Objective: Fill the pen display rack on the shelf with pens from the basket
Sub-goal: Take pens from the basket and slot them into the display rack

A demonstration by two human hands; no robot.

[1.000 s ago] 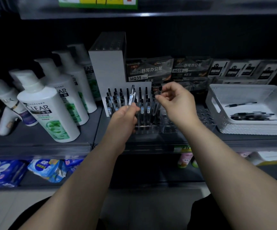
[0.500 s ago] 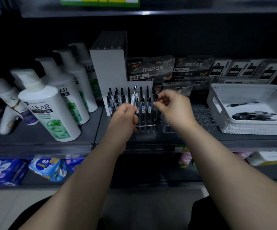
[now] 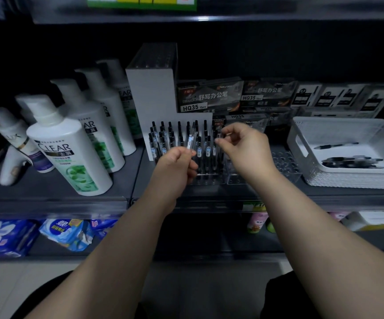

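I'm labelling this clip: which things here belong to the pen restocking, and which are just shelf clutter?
Part of the job:
- pen display rack
- pen in the left hand
- right hand
- white basket with loose pens

Just lying about:
- shampoo bottles
- boxed pen packs
- blue packets below

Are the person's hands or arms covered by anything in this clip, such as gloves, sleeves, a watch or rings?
No. The left hand and right hand are gloveless, and both forearms are uncovered as far as the frame shows. No sleeve, watch, bracelet or ring is visible. Dark clothing shows only at the bottom edge.
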